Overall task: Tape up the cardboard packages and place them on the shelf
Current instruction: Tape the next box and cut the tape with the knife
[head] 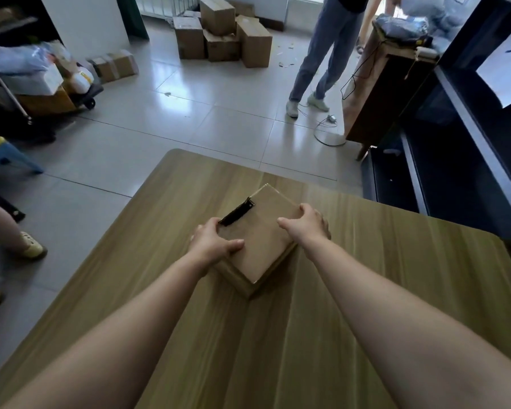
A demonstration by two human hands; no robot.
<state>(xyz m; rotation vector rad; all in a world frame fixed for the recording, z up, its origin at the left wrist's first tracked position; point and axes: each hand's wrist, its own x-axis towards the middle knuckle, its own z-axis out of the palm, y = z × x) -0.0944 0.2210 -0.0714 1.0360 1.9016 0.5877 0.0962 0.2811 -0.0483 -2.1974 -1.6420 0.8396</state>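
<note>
Cardboard box point(261, 240), flat, gripped by both hands.

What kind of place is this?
Probably a small packing or parcel room: brown cardboard boxes stacked on the tiled floor, a dark metal shelf, and a flat cardboard package on the wooden table.
</note>
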